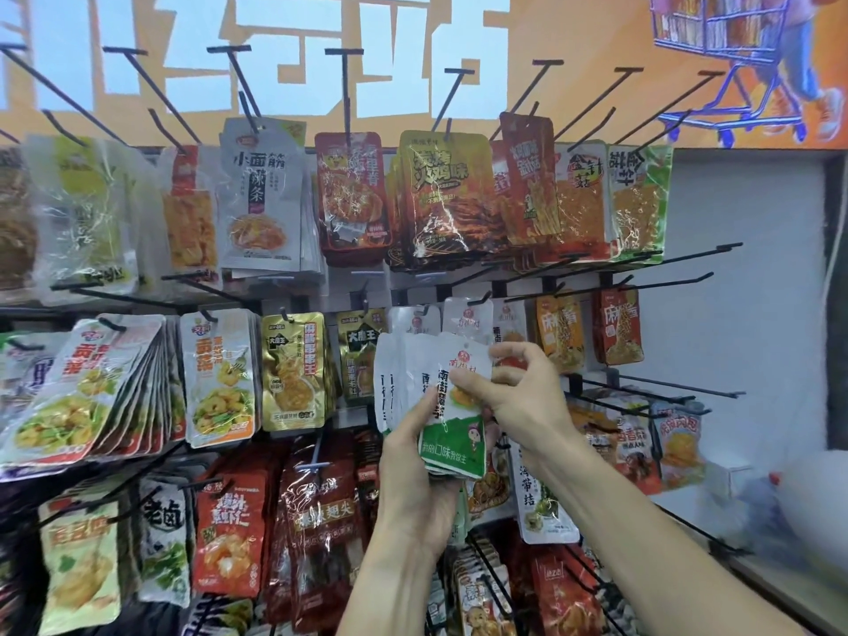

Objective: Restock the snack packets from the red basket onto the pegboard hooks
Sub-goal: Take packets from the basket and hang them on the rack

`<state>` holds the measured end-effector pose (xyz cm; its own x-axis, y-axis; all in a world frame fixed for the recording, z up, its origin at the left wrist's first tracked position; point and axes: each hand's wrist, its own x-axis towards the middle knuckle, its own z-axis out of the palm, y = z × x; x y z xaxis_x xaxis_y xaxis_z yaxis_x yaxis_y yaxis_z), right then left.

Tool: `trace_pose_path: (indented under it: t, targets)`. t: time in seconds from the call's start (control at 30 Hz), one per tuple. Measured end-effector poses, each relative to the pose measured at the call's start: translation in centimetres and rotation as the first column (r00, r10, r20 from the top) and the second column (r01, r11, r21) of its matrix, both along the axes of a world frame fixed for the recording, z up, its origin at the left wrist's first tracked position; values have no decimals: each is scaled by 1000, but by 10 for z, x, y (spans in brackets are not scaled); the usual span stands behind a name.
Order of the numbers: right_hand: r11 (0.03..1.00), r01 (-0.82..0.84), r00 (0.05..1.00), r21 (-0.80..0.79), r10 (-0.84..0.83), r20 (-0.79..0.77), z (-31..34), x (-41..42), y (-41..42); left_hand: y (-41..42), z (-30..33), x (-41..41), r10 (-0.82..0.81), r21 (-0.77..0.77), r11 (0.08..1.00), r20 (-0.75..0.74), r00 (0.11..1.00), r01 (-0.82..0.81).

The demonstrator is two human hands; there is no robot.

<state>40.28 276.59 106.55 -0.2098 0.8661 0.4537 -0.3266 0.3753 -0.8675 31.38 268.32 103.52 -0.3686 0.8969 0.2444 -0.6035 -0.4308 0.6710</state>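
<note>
Left hand (413, 479) grips a fanned stack of white-and-green snack packets (440, 406) from below, fingers curled round the lower edge, in front of the pegboard (734, 268). Right hand (518, 392) at 3 o'clock of the stack, thumb pressed on the front packet, index and middle fingers curled above its top corner; grip closed on that packet. Matching white packets (468, 316) hang on a hook at 12 o'clock, just above the stack. Red basket not visible.

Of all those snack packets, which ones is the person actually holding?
The white-and-green packets, a fanned stack gripped by the left hand and pinched by the right hand. All others hang on hooks.
</note>
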Motion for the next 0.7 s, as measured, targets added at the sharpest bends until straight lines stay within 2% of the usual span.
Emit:
trace_pose_path:
  t: [0.17, 0.43, 0.7]
  targets:
    - [991, 88, 996, 104, -85, -35, -2, -5, 12, 4, 1, 0, 58, -58, 997, 29, 998, -57]
    - [943, 247, 969, 222, -235, -80, 13, 3, 32, 1, 5, -2, 134, -27, 991, 7, 991, -133]
    - [926, 279, 957, 254, -291, 10, 38, 5, 44, -6, 9, -3, 176, -7, 984, 26, 984, -175]
